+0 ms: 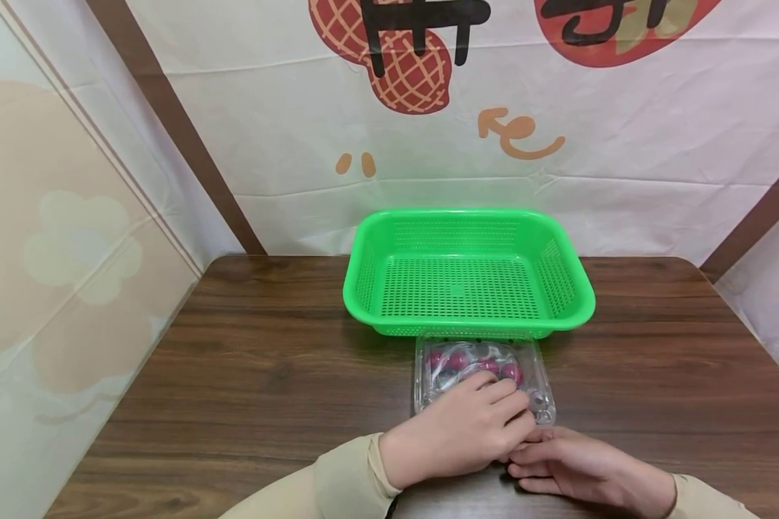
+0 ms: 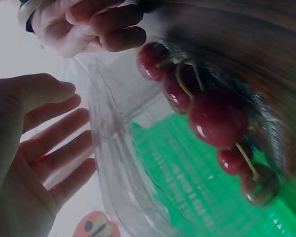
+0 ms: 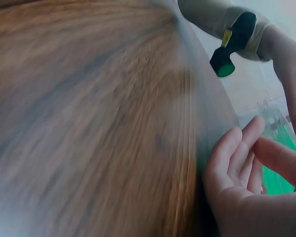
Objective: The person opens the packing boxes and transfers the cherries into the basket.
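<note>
Right hand [image 1: 578,465], loosely curved, and left hand [image 1: 467,427], fingers relaxed, appear unladen at clear rectangular plastic box [image 1: 477,350] of red cherries [image 2: 218,117], roughly midway between brown wooden tabletop [image 1: 266,375] side edges. Advisable: work rim [image 2: 110,143], not fruit.

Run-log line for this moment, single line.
left hand: over near side of clear container | right hand: by near-right corner, grip unclear | cherries: inside container | green basket: just beyond container
</note>
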Motion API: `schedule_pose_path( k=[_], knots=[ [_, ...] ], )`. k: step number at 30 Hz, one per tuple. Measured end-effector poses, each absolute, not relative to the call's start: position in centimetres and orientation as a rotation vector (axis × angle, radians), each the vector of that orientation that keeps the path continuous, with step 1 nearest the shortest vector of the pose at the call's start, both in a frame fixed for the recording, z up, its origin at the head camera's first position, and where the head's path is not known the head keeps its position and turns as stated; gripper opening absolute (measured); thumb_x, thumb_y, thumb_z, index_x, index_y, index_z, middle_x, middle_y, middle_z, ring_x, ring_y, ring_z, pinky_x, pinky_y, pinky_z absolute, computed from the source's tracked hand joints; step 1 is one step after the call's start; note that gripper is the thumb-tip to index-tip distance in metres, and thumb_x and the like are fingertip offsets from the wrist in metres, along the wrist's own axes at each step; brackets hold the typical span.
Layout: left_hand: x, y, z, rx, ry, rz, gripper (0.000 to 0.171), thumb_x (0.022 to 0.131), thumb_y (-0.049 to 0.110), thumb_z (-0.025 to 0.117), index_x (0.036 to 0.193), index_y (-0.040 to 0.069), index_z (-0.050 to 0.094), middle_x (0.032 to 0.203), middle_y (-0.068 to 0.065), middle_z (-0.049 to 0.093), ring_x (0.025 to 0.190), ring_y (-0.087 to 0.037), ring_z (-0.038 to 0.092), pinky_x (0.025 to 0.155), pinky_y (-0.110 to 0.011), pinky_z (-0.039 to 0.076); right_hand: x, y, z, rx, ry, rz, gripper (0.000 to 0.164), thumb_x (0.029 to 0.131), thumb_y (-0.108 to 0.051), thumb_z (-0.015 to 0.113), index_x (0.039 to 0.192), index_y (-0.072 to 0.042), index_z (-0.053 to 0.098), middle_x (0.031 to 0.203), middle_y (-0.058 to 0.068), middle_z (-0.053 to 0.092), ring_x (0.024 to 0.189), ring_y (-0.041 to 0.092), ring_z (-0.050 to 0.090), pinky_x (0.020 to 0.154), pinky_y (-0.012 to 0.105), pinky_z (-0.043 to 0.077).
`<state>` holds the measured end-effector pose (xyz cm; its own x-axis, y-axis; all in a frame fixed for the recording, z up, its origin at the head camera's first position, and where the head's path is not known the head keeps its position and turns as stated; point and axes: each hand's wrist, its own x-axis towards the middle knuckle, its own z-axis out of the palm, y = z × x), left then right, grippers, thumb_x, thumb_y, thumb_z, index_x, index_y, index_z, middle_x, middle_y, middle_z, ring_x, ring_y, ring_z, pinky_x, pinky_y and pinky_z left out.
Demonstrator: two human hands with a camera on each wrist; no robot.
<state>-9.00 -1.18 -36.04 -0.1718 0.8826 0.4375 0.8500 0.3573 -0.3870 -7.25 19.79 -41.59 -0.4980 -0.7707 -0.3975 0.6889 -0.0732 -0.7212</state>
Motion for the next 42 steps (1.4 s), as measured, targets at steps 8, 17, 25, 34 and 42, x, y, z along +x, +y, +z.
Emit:
schedule_pose_path(
  k=[8, 17, 25, 34, 42],
  knots=[
    [-8.9, 0.2, -35.5, -1.514, -1.931, 0.157, 0.029, 0.095, 0.02, 0.035, 0.094, 0.024, 0.064, 0.093, 0.01, 0.06, 0.089, -0.01, 0.052, 0.078, -0.025, 0.042, -7.9, 22.4, -41.3, -0.125, 1.16, -1.709, 0.022, 0.094, -0.007, 0.041, 0.105, -0.013, 0.06, 0.098, -0.003, 0.067, 0.094, 0.009, 0.06, 0.085, 0.025, 0.05],
    [-8.7, 1.4, -35.2, -1.448, -1.903, 0.254, 0.039, 0.098, 0.016, 0.028, 0.092, 0.026, 0.065, 0.093, 0.012, 0.062, 0.087, -0.007, 0.052, 0.072, -0.02, 0.041, -9.3, 24.5, -40.9, -0.196, 1.305, -1.671, 0.024, 0.096, -0.009, 0.038, 0.107, -0.016, 0.059, 0.098, -0.005, 0.068, 0.092, 0.008, 0.061, 0.082, 0.025, 0.051],
    [-9.2, 2.4, -36.3, -1.423, -1.963, 0.274, 0.031, 0.096, 0.024, 0.034, 0.09, 0.028, 0.064, 0.103, 0.011, 0.063, 0.088, -0.007, 0.052, 0.071, -0.023, 0.041, -10.6, 25.4, -40.2, -0.251, 1.427, -1.68, 0.024, 0.096, -0.009, 0.038, 0.113, -0.01, 0.056, 0.103, -0.004, 0.064, 0.097, 0.011, 0.058, 0.085, 0.028, 0.049],
    [-9.3, 3.3, -36.6, -1.408, -2.038, 0.287, 0.029, 0.096, 0.021, 0.036, 0.093, 0.027, 0.065, 0.098, 0.009, 0.06, 0.08, -0.009, 0.049, 0.061, -0.019, 0.039, -11.5, 25.7, -40.2, -0.307, 1.253, -1.722, 0.032, 0.095, -0.001, 0.033, 0.123, -0.004, 0.048, 0.115, 0.0, 0.061, 0.109, 0.015, 0.054, 0.096, 0.033, 0.044],
    [-9.1, 3.6, -36.6, -1.401, -2.093, 0.286, 0.03, 0.098, 0.026, 0.036, 0.098, 0.026, 0.066, 0.106, 0.009, 0.063, 0.08, -0.009, 0.047, 0.06, -0.017, 0.04, -11.8, 26.0, -40.8, -0.392, 1.042, -1.752, 0.041, 0.094, 0.008, 0.027, 0.13, -0.004, 0.043, 0.129, 0.007, 0.056, 0.118, 0.017, 0.048, 0.104, 0.034, 0.036]
  ],
)
